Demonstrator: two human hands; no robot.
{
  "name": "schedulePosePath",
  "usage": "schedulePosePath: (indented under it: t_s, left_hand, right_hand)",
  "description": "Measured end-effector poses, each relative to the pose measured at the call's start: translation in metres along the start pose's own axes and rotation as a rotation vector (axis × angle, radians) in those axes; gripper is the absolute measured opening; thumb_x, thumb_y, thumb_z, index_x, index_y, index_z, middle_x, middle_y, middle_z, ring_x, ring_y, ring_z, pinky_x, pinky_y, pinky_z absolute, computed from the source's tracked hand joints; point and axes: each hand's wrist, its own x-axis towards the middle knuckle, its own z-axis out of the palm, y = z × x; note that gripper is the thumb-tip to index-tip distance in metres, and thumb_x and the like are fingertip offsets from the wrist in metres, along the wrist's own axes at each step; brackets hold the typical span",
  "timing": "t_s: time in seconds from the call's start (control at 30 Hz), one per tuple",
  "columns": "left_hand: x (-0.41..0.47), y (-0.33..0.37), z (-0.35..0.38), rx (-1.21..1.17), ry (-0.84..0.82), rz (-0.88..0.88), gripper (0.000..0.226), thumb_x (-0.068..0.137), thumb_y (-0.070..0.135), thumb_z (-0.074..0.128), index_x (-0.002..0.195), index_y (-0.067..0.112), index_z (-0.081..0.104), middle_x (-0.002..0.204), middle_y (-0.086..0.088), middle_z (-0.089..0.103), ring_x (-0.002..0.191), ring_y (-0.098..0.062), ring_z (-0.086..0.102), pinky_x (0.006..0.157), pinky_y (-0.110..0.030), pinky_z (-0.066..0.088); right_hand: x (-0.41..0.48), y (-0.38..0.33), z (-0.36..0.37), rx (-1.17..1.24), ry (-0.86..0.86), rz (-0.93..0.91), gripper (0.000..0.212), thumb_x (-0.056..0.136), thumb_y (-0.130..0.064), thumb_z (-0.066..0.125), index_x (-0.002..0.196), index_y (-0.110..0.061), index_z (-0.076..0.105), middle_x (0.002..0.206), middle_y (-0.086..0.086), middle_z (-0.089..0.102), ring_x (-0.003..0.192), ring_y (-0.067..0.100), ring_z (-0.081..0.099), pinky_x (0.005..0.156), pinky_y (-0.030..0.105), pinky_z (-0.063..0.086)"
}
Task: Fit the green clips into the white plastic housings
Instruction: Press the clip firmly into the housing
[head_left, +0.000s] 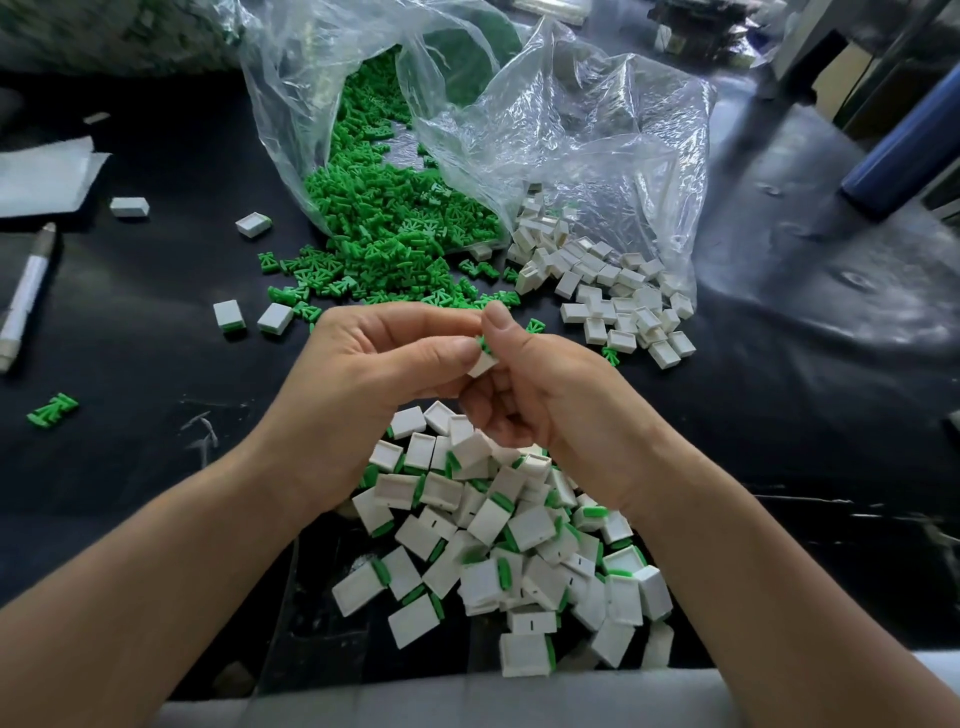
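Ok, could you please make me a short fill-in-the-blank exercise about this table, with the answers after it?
1. The loose clips spilling from the clear bag are ___.
2. The marker lies to the ___ of the left hand.
3. The empty housings lie to the ___ of the loose clips.
4. The left hand and the right hand grip the held housing, whose colour is ___.
Answers: green; left; right; white.

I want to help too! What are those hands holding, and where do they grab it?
One small white housing, pinched between the left hand and the right hand by its upper end, where a green clip peeks out.
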Motion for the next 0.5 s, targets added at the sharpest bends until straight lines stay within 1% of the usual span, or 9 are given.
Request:
schedulePosePath:
  t_s: [0.1, 0.13, 0.2, 0.23, 0.3, 0.37, 0.43, 0.47, 0.5]
  left_hand:
    - [0.0003, 0.001, 0.0, 0.014, 0.002, -0.001, 0.02, 0.074, 0.004, 0.055, 0.086, -0.001, 0.07, 0.063, -0.018, 0.067, 0.052, -0.029, 0.063, 0.057, -0.03, 0.053]
    - [0.0004, 0.0012, -0.0004, 0.02, 0.007, -0.005, 0.02, 0.073, 0.003, 0.055, 0.085, -0.001, 0.07, 0.063, -0.017, 0.067, 0.052, -0.03, 0.063, 0.057, -0.03, 0.053]
    - [0.0002, 0.0015, -0.0012, 0.018, 0.028, -0.015, 0.02, 0.072, 0.003, 0.054, 0.08, 0.001, 0.072, 0.064, -0.016, 0.068, 0.053, -0.028, 0.063, 0.058, -0.029, 0.053]
    - [0.0, 0.0015, -0.0008, 0.017, 0.038, -0.014, 0.02, 0.072, 0.003, 0.054, 0.078, 0.002, 0.072, 0.064, -0.014, 0.068, 0.054, -0.027, 0.063, 0.058, -0.029, 0.053]
    - [-0.0002, 0.0006, 0.0005, 0.017, 0.051, -0.012, 0.019, 0.071, 0.002, 0.054, 0.078, 0.001, 0.072, 0.065, -0.016, 0.067, 0.054, -0.029, 0.062, 0.059, -0.031, 0.052]
    - [-0.0002, -0.0002, 0.0006, 0.021, 0.05, -0.011, 0.018, 0.072, 0.002, 0.055, 0.081, -0.003, 0.07, 0.066, -0.02, 0.065, 0.055, -0.034, 0.059, 0.059, -0.034, 0.051]
    - [-0.0008, 0.0002, -0.0004, 0.023, 0.027, -0.007, 0.02, 0.073, 0.002, 0.054, 0.083, -0.003, 0.071, 0.065, -0.022, 0.065, 0.055, -0.035, 0.061, 0.059, -0.034, 0.052]
    - [-0.0011, 0.001, -0.0003, 0.022, 0.014, -0.007, 0.021, 0.074, 0.002, 0.054, 0.084, -0.002, 0.071, 0.065, -0.023, 0.065, 0.055, -0.035, 0.062, 0.059, -0.033, 0.053]
    - [-0.0012, 0.0017, 0.0004, 0.02, 0.008, -0.009, 0.021, 0.073, 0.002, 0.054, 0.085, -0.001, 0.071, 0.066, -0.024, 0.066, 0.056, -0.034, 0.064, 0.059, -0.031, 0.054]
  right_hand:
    - [-0.0001, -0.0004, 0.0001, -0.013, -0.021, -0.006, 0.05, 0.075, -0.054, 0.036, 0.075, -0.007, 0.052, 0.056, -0.005, 0.05, 0.049, 0.007, 0.04, 0.049, 0.019, 0.029]
    - [0.0002, 0.0002, -0.0005, -0.016, -0.031, -0.004, 0.055, 0.075, -0.054, 0.036, 0.079, -0.002, 0.054, 0.056, -0.005, 0.051, 0.049, 0.008, 0.04, 0.05, 0.02, 0.029]
    - [0.0008, 0.0014, -0.0007, -0.016, -0.039, 0.001, 0.072, 0.073, -0.055, 0.035, 0.094, 0.011, 0.055, 0.057, -0.004, 0.051, 0.051, 0.009, 0.04, 0.052, 0.023, 0.029]
    - [0.001, 0.0019, -0.0003, -0.021, -0.032, -0.001, 0.076, 0.073, -0.056, 0.035, 0.098, 0.013, 0.054, 0.057, -0.004, 0.051, 0.052, 0.01, 0.04, 0.052, 0.023, 0.029]
    - [0.0009, 0.0019, 0.0008, -0.035, -0.019, -0.011, 0.069, 0.073, -0.056, 0.034, 0.092, 0.006, 0.056, 0.058, -0.003, 0.052, 0.053, 0.012, 0.041, 0.053, 0.024, 0.03]
    - [-0.0004, -0.0007, 0.002, -0.051, -0.009, -0.009, 0.061, 0.074, -0.056, 0.031, 0.087, -0.001, 0.055, 0.058, -0.002, 0.052, 0.054, 0.012, 0.041, 0.054, 0.023, 0.031]
    - [-0.002, -0.0022, 0.0024, -0.091, 0.01, -0.017, 0.056, 0.082, -0.052, 0.029, 0.079, -0.002, 0.053, 0.056, -0.004, 0.048, 0.051, 0.008, 0.039, 0.052, 0.018, 0.032]
    - [-0.0024, -0.0024, 0.002, -0.118, 0.022, -0.028, 0.056, 0.088, -0.048, 0.028, 0.077, 0.0, 0.053, 0.055, -0.005, 0.046, 0.049, 0.006, 0.038, 0.05, 0.016, 0.032]
    - [-0.0023, -0.0017, 0.0019, -0.155, 0.034, -0.036, 0.059, 0.092, -0.044, 0.026, 0.082, 0.006, 0.055, 0.056, -0.005, 0.043, 0.048, 0.005, 0.035, 0.049, 0.015, 0.031]
